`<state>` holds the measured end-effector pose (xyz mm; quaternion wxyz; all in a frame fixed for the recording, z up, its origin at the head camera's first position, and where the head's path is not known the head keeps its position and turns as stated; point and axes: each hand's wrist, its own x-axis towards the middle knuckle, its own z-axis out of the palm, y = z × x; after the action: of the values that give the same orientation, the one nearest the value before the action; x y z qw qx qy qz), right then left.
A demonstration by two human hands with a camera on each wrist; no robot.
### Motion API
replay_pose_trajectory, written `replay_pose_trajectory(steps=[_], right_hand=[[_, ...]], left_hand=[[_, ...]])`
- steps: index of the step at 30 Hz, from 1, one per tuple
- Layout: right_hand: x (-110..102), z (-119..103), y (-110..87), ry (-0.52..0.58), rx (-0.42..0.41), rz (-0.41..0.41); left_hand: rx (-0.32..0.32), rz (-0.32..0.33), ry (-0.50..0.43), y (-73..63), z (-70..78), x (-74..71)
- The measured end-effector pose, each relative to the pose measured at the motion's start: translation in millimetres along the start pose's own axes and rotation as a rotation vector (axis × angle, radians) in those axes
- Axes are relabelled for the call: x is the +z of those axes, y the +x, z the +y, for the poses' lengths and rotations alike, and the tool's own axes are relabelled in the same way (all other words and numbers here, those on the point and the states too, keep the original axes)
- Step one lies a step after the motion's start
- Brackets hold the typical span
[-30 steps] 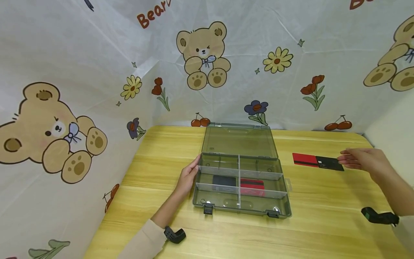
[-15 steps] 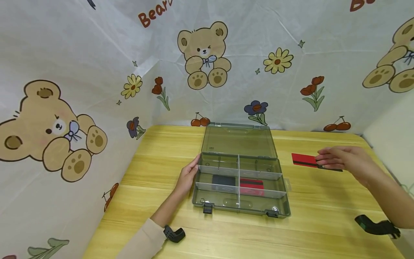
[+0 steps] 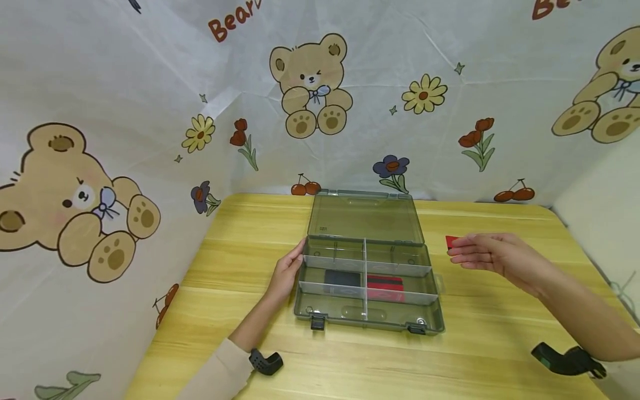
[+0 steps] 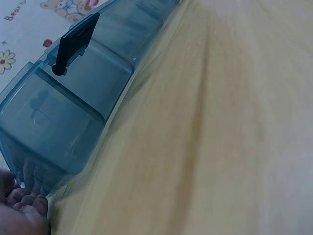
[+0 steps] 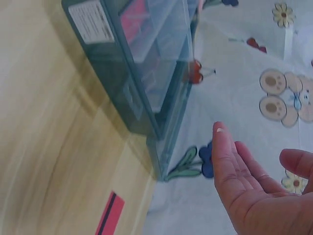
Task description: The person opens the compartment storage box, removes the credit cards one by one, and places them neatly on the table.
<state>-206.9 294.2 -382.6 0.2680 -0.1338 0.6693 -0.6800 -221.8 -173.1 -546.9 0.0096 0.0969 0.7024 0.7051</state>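
Observation:
A grey translucent divider box (image 3: 330, 320) lies on the table with its lid (image 3: 365, 218) swung back. In its middle row are a dark card (image 3: 342, 278) at left and a red card with a black stripe (image 3: 385, 281) at right. My left hand (image 3: 285, 276) rests against the box's left side, its fingers touching the wall. Right of the box, my right hand (image 3: 492, 254) hovers with straight fingers, nothing in its grasp in the right wrist view. Another red striped card (image 5: 110, 215) lies on the table, mostly covered by this hand in the head view.
The wood-grain table (image 3: 240, 239) meets a bear-print cloth wall (image 3: 350, 155) at the back and left. Two black latches (image 3: 317, 322) stick out from the box's front edge. A pale side wall (image 3: 600, 205) stands at right.
My right hand has moved left across the cards, toward the box. It now hides the black card and most of the red one on the table. My left hand stays against the box.

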Motion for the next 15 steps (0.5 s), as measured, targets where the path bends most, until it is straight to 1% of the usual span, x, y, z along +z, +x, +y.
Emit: replay_pose_trajectory(steps=[2, 4, 9, 15], right_hand=[[9.3, 1.8, 2.9, -0.011, 0.012, -0.024], [18.3, 3.7, 5.8, -0.033, 0.033, -0.030], [33.8, 10.3, 15.1, -0.101, 0.086, -0.028], [49.4, 17.9, 29.7, -0.183, 0.138, -0.019]], left_hand=[[0.003, -0.005, -0.006, 0.3, 0.3, -0.4], [0.003, -0.006, -0.004, 0.1, 1.0, -0.3], [0.014, 0.006, 0.003, -0.8, -0.1, 0.2], [0.037, -0.003, 0.003, -1.7, -2.4, -1.5]])
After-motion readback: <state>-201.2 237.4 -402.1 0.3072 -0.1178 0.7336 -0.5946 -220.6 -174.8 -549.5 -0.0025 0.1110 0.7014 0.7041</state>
